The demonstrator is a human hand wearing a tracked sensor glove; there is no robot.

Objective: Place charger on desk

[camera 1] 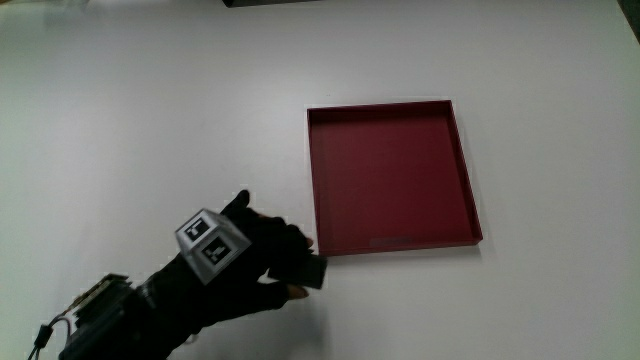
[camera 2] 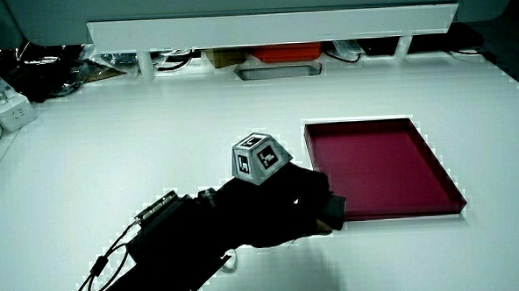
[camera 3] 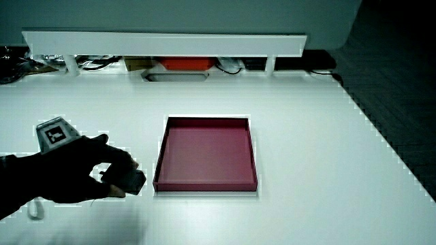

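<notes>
The gloved hand (camera 1: 270,262) is over the white desk (camera 1: 150,120), beside the nearer corner of a dark red tray (camera 1: 392,176). Its fingers are curled around a small black charger (camera 1: 308,271), which juts out toward the tray's corner. In both side views the charger (camera 2: 333,212) (camera 3: 131,181) sits in the hand (camera 2: 280,210) (camera 3: 102,175) just short of the tray's (camera 2: 374,162) (camera 3: 206,153) nearer rim. The patterned cube (camera 1: 209,243) rides on the back of the hand. Nothing lies in the tray.
A low white partition (camera 2: 272,26) runs along the desk's edge farthest from the person, with cables and an orange box (camera 2: 283,52) beneath it. White adapters (camera 2: 3,111) lie near the desk's edge in a side view.
</notes>
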